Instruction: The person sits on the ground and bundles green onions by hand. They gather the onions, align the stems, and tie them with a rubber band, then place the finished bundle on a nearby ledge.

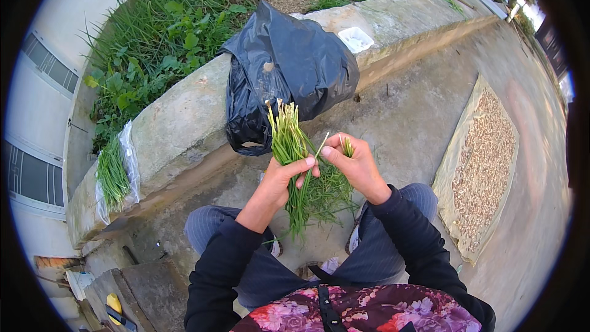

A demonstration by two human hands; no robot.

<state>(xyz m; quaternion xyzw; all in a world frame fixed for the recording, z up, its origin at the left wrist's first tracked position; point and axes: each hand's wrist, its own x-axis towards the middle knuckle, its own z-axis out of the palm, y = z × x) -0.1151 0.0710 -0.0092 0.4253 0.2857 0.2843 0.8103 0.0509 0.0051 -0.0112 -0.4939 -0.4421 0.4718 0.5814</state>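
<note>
My left hand (288, 177) is closed around a bunch of green chive-like stalks (288, 143), their pale cut ends pointing up and the leaves hanging below. Close by on the right, my right hand (352, 163) pinches a few short stalk pieces (347, 146) between its fingers. A single pale-tipped stalk (322, 142) stands out between the two hands. Loose green trimmings (329, 191) lie on the concrete beneath them. Just beyond the bunch, a black plastic bag (299, 64) rests over the low concrete wall.
More green stalks (112, 175) lie on clear plastic on the wall (184, 115) at left. A white tray (356, 39) sits on the wall behind the bag. At right, a cloth (445, 170) on the ground holds small dried pieces. Plants grow behind the wall.
</note>
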